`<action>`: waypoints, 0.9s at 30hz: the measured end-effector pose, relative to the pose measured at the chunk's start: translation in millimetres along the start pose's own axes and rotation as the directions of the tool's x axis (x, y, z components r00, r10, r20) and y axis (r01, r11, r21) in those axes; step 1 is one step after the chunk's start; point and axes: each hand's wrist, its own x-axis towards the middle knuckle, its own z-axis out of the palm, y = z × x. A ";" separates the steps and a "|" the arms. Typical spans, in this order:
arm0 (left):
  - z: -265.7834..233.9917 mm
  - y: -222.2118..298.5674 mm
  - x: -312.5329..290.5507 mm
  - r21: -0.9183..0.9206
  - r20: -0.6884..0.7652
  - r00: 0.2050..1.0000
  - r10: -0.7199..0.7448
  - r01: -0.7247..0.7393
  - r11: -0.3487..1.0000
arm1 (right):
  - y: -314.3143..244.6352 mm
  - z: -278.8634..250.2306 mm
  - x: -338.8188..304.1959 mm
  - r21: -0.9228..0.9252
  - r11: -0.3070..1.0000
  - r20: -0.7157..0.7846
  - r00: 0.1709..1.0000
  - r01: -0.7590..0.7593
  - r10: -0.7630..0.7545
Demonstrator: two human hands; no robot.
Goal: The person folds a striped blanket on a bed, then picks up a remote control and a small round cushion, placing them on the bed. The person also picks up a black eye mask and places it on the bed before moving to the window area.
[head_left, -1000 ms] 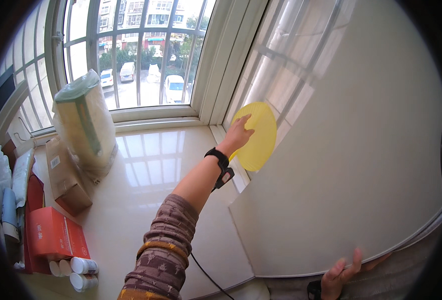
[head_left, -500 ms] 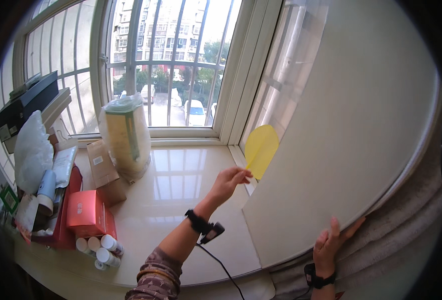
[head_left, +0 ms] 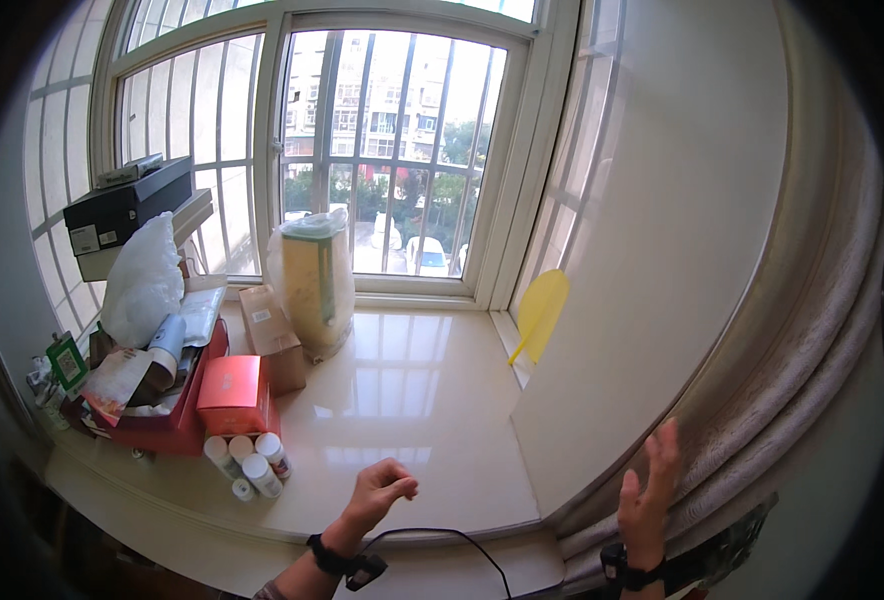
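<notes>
My left hand (head_left: pixel 382 492) hovers over the near part of the white window sill (head_left: pixel 472 400), its fingers curled in and nothing showing in them. My right hand (head_left: pixel 646 490) is raised beside the grey curtain (head_left: pixel 752 410), with fingers apart and holding nothing. Away from both hands, a thin yellow leaf-shaped piece (head_left: pixel 542 315), much like a hand fan, stands in the sill's right corner. Its narrow end points down, and it leans by the side window and the white wall (head_left: pixel 682 200). Black bands with small devices sit on both wrists.
At left, a red box (head_left: pixel 234 392), several white bottles (head_left: pixel 262 472), a brown carton (head_left: pixel 274 340) and a plastic-wrapped yellow-green package (head_left: pixel 312 285) crowd the sill. Beyond them a dark box (head_left: pixel 132 205) tops a pile. A black cable (head_left: pixel 462 534) curves along the front edge.
My left hand has let go of the yellow piece and drawn back toward the sill's front. My right hand has come away from the wall's edge. The view has shifted.
</notes>
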 end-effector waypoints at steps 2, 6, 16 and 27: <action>-15.6 5.2 -31.0 0.056 -0.017 1.000 -0.019 0.020 0.998 | -9.4 -3.6 -26.9 0.133 0.991 0.109 0.994 0.001 -0.015; -34.7 18.7 -83.9 0.023 -0.122 0.993 -0.009 0.012 1.000 | -19.9 -1.8 -95.1 0.335 0.940 0.250 0.968 -0.062 -0.026; -55.8 40.2 -192.3 0.250 -0.381 0.923 -0.062 0.167 0.954 | -25.8 -18.9 -225.6 0.409 0.771 0.464 0.838 -0.489 0.286; -165.9 -0.4 -357.7 0.794 -0.583 0.694 0.423 0.596 0.116 | -31.4 -5.3 -225.6 0.434 0.728 0.554 0.794 -0.531 0.250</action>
